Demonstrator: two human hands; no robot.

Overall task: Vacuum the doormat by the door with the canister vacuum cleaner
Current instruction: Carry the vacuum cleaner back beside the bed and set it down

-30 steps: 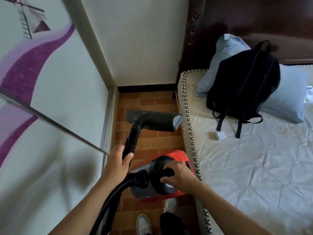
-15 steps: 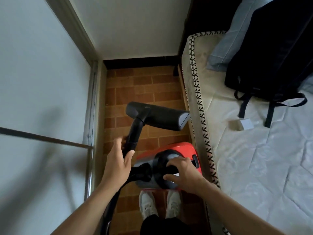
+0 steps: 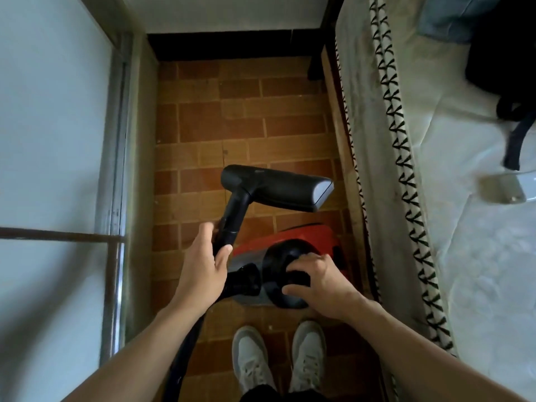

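While the head camera looks straight down, a narrow strip of brown brick-pattern floor (image 3: 240, 111) runs between a pale sliding door (image 3: 52, 126) on the left and a bed (image 3: 464, 256) on the right. The red and grey canister vacuum cleaner (image 3: 304, 242) sits on the floor low in the middle, close against the bed's side. Its long axis runs roughly left to right, the hose end pointing left and the red rear toward the bed.

The right hand (image 3: 324, 282) rests on the canister's black top handle, fingers curled over it in a closed grip. The left hand (image 3: 203, 268) wraps around the black wand (image 3: 232, 219), thumb on the near side, fingers curled behind. The wand slants up and slightly right, away from the person, to the black floor nozzle (image 3: 278, 185). The nozzle's long axis lies across the strip, its grey right end near the bed. Whether it touches the floor cannot be told.

A black hose (image 3: 188, 343) drops beside the left forearm and is cut off at the bottom edge. 2 pale sneakers (image 3: 278, 364) stand just behind the canister. On the bed, a black backpack (image 3: 507, 62) and a blue pillow (image 3: 446, 21) are cut off at the top right, and a small pale object (image 3: 504, 190) is blurred. No doormat is in view.
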